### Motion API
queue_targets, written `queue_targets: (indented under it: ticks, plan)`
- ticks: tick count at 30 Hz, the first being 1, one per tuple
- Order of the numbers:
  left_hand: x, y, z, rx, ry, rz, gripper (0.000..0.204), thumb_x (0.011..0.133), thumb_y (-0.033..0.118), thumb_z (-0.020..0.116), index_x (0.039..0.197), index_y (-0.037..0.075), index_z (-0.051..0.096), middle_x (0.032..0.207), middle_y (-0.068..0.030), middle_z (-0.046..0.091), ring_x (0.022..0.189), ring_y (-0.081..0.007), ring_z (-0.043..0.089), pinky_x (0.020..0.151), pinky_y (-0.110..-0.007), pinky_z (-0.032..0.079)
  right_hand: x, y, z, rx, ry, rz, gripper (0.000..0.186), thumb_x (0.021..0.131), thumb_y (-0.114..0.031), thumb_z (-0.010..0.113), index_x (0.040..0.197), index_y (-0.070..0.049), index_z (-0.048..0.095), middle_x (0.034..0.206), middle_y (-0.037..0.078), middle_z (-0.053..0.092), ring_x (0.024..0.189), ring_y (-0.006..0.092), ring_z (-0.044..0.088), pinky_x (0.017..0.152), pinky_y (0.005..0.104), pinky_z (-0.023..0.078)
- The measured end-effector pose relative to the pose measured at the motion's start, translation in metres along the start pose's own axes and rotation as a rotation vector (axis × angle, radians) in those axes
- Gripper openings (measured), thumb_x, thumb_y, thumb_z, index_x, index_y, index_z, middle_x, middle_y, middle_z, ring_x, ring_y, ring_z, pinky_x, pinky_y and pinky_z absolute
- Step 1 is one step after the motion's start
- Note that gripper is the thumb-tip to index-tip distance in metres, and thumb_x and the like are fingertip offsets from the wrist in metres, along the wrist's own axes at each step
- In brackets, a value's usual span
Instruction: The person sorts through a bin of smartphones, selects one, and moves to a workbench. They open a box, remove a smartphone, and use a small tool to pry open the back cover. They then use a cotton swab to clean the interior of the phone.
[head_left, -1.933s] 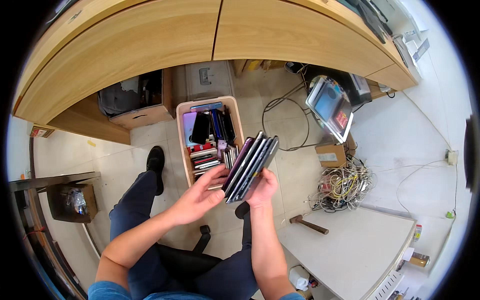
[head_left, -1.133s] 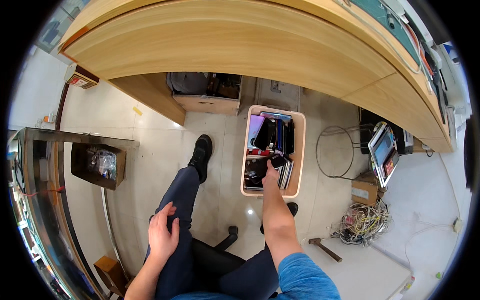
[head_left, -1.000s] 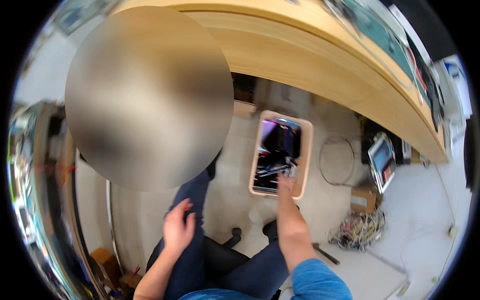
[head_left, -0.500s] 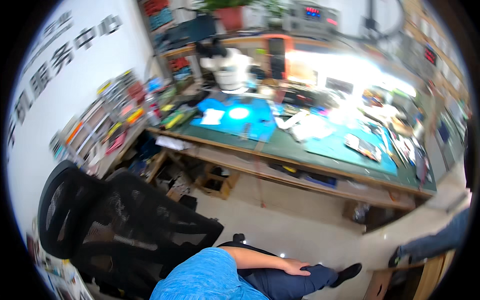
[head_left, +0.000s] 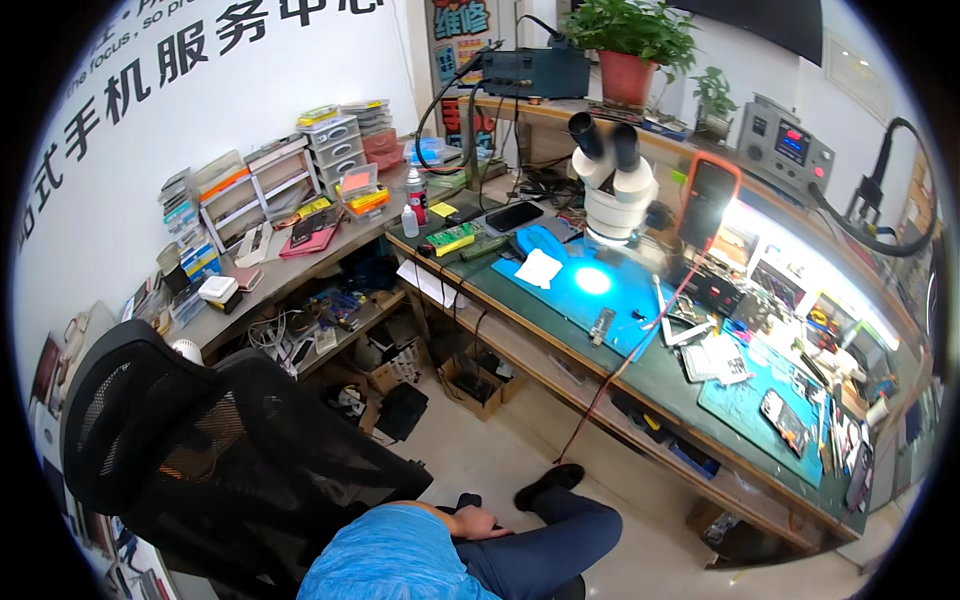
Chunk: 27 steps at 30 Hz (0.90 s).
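Observation:
My left hand (head_left: 479,522) lies on the upper part of my dark-trousered leg (head_left: 555,540). Its fingers look loosely stretched out, and nothing shows in them. Next to the wrist is a black armrest end (head_left: 468,501). A blue short sleeve (head_left: 400,545) covers the upper arm. My right hand does not show. Beyond my legs, a green-topped workbench (head_left: 560,325) carries a white microscope (head_left: 613,195) over a brightly lit blue mat (head_left: 545,285), with a white tissue (head_left: 539,268) on it. An opened phone (head_left: 785,422) rests on a second blue mat (head_left: 740,405).
A black mesh chair (head_left: 230,440) stands at the left. Behind it, a side bench (head_left: 270,285) holds drawers and boxes. An orange-framed phone (head_left: 708,200) stands by the microscope, with a red cable (head_left: 620,370) hanging down to the floor. Cardboard boxes (head_left: 470,390) sit under the bench.
My left hand has drawn back from the knee to the upper leg, and a foot has moved closer to the bench. The view has turned; another person's leg at the right is gone from it.

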<state>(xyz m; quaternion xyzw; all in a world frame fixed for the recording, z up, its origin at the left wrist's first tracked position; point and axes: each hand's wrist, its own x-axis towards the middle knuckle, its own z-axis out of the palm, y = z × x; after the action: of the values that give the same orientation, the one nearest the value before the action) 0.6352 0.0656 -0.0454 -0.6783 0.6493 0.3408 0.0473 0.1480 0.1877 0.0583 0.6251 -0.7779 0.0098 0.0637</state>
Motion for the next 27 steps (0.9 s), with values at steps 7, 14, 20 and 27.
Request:
queue_targets:
  ticks: [7, 14, 20, 27]
  plan:
    - [-0.026, -0.043, 0.005, -0.097, 0.078, -0.157, 0.066, 0.098, 0.06, 0.038, 0.084, 0.005, 0.072, 0.08, -0.0214, 0.07, 0.078, -0.0413, 0.068, 0.074, -0.051, 0.055, 0.094, -0.05, 0.03, 0.2, -0.123, -0.062, 0.03, 0.076, -0.025, 0.067, 0.102, -0.01, 0.074, 0.078, 0.017, 0.068, 0.07, 0.0348, 0.066, 0.067, 0.0452, 0.054]
    - [-0.089, -0.06, 0.028, 0.073, 0.126, -0.642, 0.05, 0.098, 0.054, 0.042, 0.104, 0.013, 0.071, 0.111, -0.0141, 0.068, 0.106, -0.0327, 0.063, 0.081, -0.047, 0.052, 0.216, -0.192, -0.054, 0.414, -0.304, -0.433, 0.034, 0.082, -0.029, 0.066, 0.108, -0.008, 0.072, 0.088, 0.017, 0.069, 0.077, 0.0327, 0.067, 0.072, 0.0439, 0.054]
    - [-0.135, -0.014, -0.009, -0.3, 0.222, -0.976, 0.048, 0.093, 0.047, 0.054, 0.125, 0.012, 0.061, 0.135, -0.0119, 0.055, 0.123, -0.0343, 0.052, 0.101, -0.048, 0.042, 0.269, -0.329, -0.169, 0.579, -0.607, -0.649, 0.038, 0.086, -0.033, 0.066, 0.112, -0.006, 0.07, 0.096, 0.017, 0.07, 0.083, 0.0308, 0.067, 0.077, 0.0428, 0.054]
    - [-0.103, -0.053, -0.13, -0.741, -0.049, -0.829, 0.04, 0.091, 0.032, 0.049, 0.115, 0.005, 0.068, 0.118, -0.02, 0.066, 0.106, -0.0389, 0.065, 0.09, -0.051, 0.051, 0.296, -0.427, -0.278, 0.771, -1.088, -0.71, 0.043, 0.092, -0.037, 0.065, 0.118, -0.004, 0.068, 0.106, 0.016, 0.07, 0.089, 0.0287, 0.068, 0.083, 0.0415, 0.054]
